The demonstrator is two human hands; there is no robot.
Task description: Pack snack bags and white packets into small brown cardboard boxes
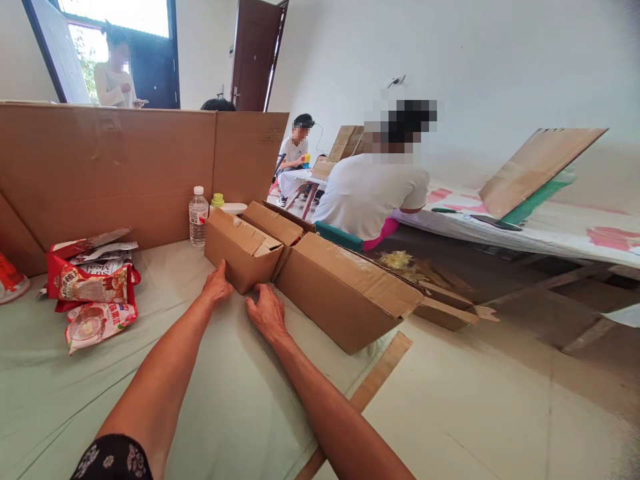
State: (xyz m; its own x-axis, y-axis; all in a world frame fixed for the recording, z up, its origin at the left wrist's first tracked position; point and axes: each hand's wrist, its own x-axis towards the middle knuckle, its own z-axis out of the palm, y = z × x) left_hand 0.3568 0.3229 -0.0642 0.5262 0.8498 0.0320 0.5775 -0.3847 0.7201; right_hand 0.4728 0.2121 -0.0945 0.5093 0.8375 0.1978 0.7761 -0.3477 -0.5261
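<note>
My left hand rests against the near side of a small brown cardboard box, its index finger stretched along the cardboard. At that box's lower right corner is my right hand, thumb and fingers apart, near the gap between boxes. A longer cardboard box lies just right of it, and another cardboard box sits behind. Neither hand is wrapped round anything. Behind the small box stand a clear plastic bottle and a partly hidden bottle with a yellow-green cap.
Several red and white snack packets are piled at left on the pale green cloth. A tall cardboard panel walls the table's back. A person in a white shirt sits beyond, beside another table; other people are farther back.
</note>
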